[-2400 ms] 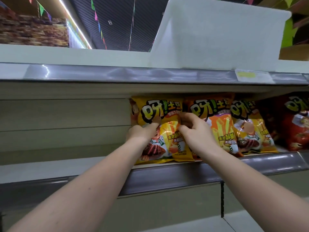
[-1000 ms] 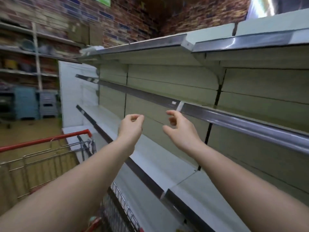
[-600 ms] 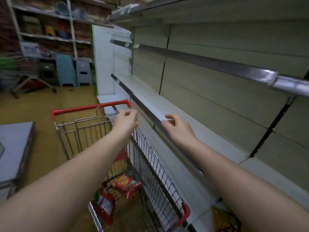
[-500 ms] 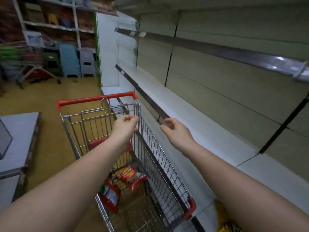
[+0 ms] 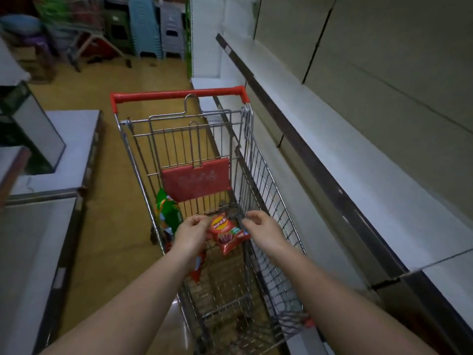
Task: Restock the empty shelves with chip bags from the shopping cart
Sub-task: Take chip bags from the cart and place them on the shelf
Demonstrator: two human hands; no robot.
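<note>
A wire shopping cart (image 5: 258,175) with a red handle stands beside the bare shelves (image 5: 340,160) on the right. A red chip bag (image 5: 227,234) lies low in the cart's basket, and a green chip bag (image 5: 167,213) leans against the left wall. Part of another red bag (image 5: 197,267) shows under my left wrist. Both my arms reach down into the cart. My left hand (image 5: 192,233) is at the red bag's left edge and my right hand (image 5: 259,226) at its right edge. The fingers of both are loosely curled, and no grip on the bag shows.
Low grey display cases (image 5: 51,201) run along the left of the aisle. Stacked plastic stools (image 5: 158,29) and a metal frame stand at the far end on the yellow floor. A red fold-down seat panel (image 5: 195,179) hangs inside the cart.
My hands left the chip bags on the shelf. My view turned left and down to the cart, and both hands dropped into the basket on either side of the red bag.
</note>
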